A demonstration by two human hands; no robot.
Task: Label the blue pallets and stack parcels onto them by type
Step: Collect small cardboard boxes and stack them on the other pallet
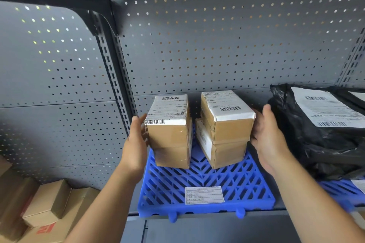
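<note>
Grey pegboard (217, 45) rose behind the blue pallet (197, 179). Black mailer bags (316, 144) lay right of the pallet. On its rear half stood a left stack (169, 140) and a right stack (227, 136) of cardboard parcels. Our left hand (136, 144) and right hand (270, 140) pressed their outer sides, each grip released, fingers flat. A paper label (204, 194) sat at its front.

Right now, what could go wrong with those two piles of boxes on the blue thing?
1. The right stack looks crooked: its top box sits skewed on the lower one, so a push from the right hand might slide it off.
2. The left stack stands near the left edge of the blue pallet; a push from the left hand might tip it.
</note>
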